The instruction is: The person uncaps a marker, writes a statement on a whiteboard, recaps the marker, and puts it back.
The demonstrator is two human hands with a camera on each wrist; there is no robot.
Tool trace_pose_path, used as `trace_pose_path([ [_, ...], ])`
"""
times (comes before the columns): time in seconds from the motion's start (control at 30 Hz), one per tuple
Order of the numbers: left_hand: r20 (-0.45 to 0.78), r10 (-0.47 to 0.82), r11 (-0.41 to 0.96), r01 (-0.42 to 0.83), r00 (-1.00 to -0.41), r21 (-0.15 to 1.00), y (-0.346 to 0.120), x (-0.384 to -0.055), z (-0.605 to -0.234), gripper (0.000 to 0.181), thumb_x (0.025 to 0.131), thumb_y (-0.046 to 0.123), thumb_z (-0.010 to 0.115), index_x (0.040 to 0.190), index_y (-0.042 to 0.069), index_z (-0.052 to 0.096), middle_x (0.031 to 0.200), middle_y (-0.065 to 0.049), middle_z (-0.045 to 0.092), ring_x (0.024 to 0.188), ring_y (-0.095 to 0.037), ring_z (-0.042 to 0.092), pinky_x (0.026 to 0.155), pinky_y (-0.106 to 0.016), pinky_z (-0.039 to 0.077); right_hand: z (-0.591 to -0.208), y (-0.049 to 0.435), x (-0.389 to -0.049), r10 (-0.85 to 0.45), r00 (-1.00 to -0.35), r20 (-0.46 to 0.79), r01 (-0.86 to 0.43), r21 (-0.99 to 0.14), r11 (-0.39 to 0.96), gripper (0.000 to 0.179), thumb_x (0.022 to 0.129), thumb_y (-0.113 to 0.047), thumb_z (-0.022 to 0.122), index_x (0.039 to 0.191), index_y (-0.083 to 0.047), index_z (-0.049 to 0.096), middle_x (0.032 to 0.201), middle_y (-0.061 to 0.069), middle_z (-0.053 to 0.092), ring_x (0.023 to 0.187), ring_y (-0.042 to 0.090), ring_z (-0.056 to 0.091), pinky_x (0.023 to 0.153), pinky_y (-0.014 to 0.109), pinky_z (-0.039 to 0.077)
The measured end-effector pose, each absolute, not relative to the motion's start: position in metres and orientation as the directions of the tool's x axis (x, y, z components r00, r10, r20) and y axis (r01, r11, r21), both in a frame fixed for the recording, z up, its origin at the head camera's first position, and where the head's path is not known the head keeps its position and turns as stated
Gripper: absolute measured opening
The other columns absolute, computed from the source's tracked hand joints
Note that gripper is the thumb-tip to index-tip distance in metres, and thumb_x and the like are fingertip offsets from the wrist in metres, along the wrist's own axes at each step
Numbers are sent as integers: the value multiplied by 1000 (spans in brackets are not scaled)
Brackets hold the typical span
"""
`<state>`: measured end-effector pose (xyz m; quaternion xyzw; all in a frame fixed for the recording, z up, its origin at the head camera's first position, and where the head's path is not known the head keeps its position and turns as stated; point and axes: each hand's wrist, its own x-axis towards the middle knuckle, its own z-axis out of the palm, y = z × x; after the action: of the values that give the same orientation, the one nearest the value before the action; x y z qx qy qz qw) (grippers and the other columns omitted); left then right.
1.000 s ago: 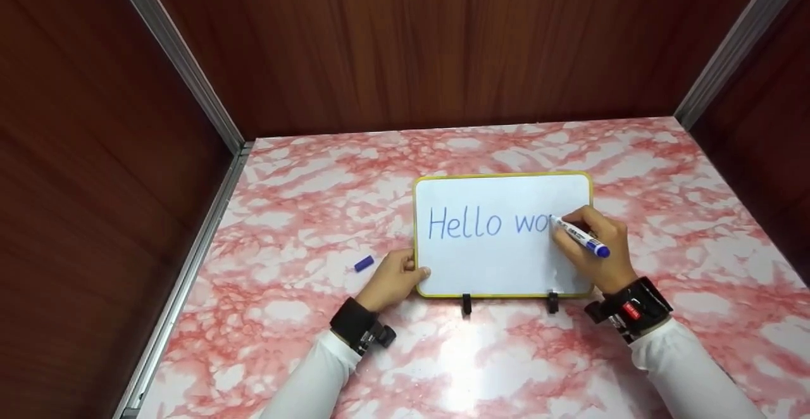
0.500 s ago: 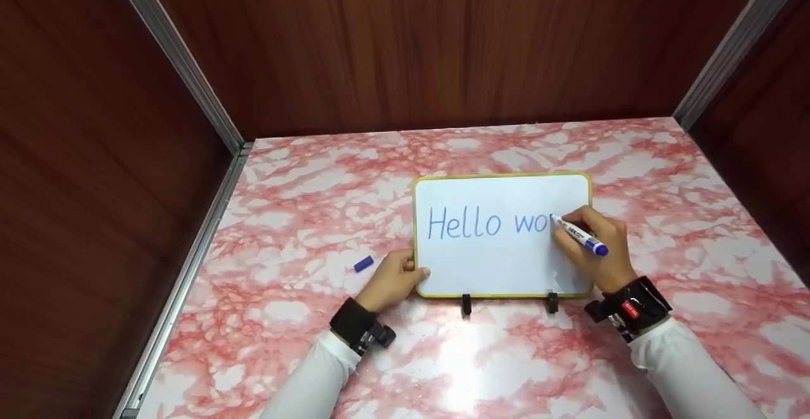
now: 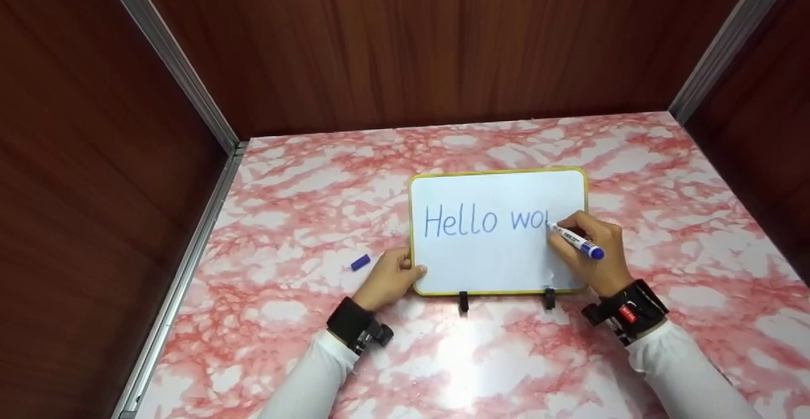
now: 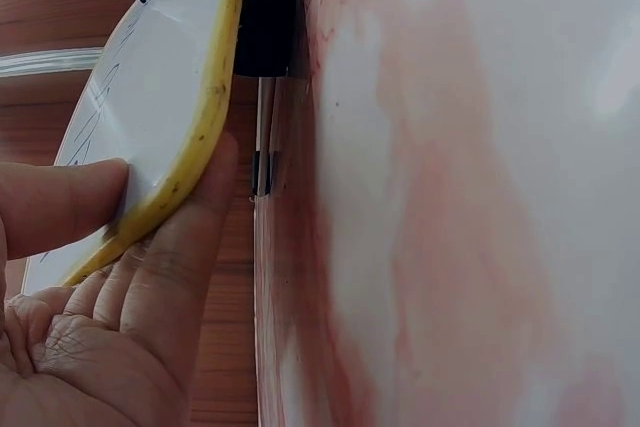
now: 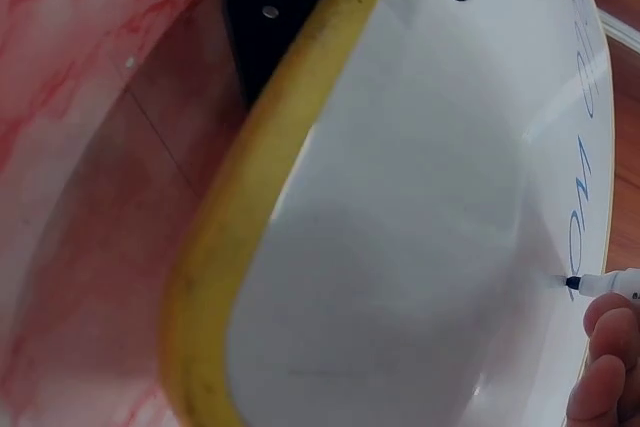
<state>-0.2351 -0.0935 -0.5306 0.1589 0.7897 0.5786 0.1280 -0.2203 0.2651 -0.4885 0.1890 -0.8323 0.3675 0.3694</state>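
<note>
A small whiteboard (image 3: 484, 264) with a yellow frame stands on two black feet, bearing "Hello wo" and a short further stroke in blue. My left hand (image 3: 387, 280) grips its lower left edge, thumb on the white face and fingers behind the frame, as the left wrist view shows. With thumb and fingers, my right hand (image 3: 598, 257) pinches a white marker (image 3: 577, 242) with a blue end. The marker's dark tip is at the board's surface, just right of the "o", seen also in the right wrist view. The blue marker cap (image 3: 361, 262) lies left of my left hand.
The board stands on a table (image 3: 304, 318) with a red and white marbled top. Brown wood-grain panels (image 3: 405, 45) with metal corner strips enclose the back and sides. Black feet (image 3: 464, 302) jut forward from the board's lower edge.
The marker's tip has moved slightly down with my right hand, and a short vertical stroke now shows after the "o". The head view has shifted a little; my left hand keeps its grip.
</note>
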Motion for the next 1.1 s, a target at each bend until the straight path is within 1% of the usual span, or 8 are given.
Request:
trace_pose_path([
  [0.2, -27, 389, 281, 91, -921, 955, -93, -235, -531, 26, 90, 6, 63, 116, 1, 65, 89, -6, 73, 60, -22, 60, 48, -24, 43, -492, 265, -219, -68, -629, 774, -617, -444, 650, 16, 70, 0, 76, 72, -11, 64, 68, -6, 67, 54, 8, 57, 50, 14, 43],
  [0.47, -17, 399, 273, 102, -917, 957, -93, -236, -530, 25, 91, 6, 62, 115, 1, 66, 87, -5, 73, 58, -22, 58, 49, -24, 42, -492, 264, -216, -49, -645, 762, -604, -469, 644, 14, 72, -1, 74, 71, -10, 63, 64, -9, 63, 51, 8, 55, 48, 15, 41],
  [0.67, -16, 399, 272, 102, -917, 957, -93, -236, -530, 24, 90, 5, 62, 114, 2, 66, 88, -5, 73, 59, -19, 58, 49, -24, 42, -489, 265, -219, -20, -659, 752, -573, -484, 662, 12, 74, -3, 74, 74, -9, 64, 67, -6, 66, 54, 8, 57, 50, 13, 42],
  [0.77, -19, 398, 275, 100, -917, 956, -93, -236, -530, 25, 91, 4, 62, 116, 2, 65, 90, -7, 73, 60, -22, 58, 49, -24, 42, -488, 267, -222, -16, -669, 743, -557, -487, 673, 10, 75, -4, 74, 75, -9, 65, 68, -5, 67, 56, 7, 57, 51, 12, 42],
  [0.87, -19, 403, 267, 98, -915, 959, -93, -236, -531, 28, 92, 4, 62, 119, 1, 64, 94, -10, 73, 63, -26, 60, 49, -24, 42, -485, 268, -224, -21, -676, 737, -555, -490, 672, 10, 76, -3, 74, 77, -7, 64, 70, -4, 67, 56, 7, 58, 51, 12, 43],
  [0.93, -18, 404, 261, 96, -914, 960, -93, -236, -531, 29, 92, 4, 61, 121, 1, 63, 96, -11, 72, 63, -27, 61, 48, -24, 42, -483, 269, -225, -21, -673, 740, -559, -489, 670, 10, 76, -2, 74, 77, -5, 64, 70, -2, 67, 56, 8, 58, 51, 11, 43],
  [1.1, -25, 397, 270, 90, -918, 959, -93, -235, -530, 28, 91, 6, 63, 119, 2, 64, 93, -7, 73, 59, -23, 57, 48, -24, 41, -480, 270, -226, -7, -669, 743, -558, -496, 665, 10, 76, -1, 74, 77, -5, 65, 70, -1, 68, 56, 9, 58, 52, 11, 43],
])
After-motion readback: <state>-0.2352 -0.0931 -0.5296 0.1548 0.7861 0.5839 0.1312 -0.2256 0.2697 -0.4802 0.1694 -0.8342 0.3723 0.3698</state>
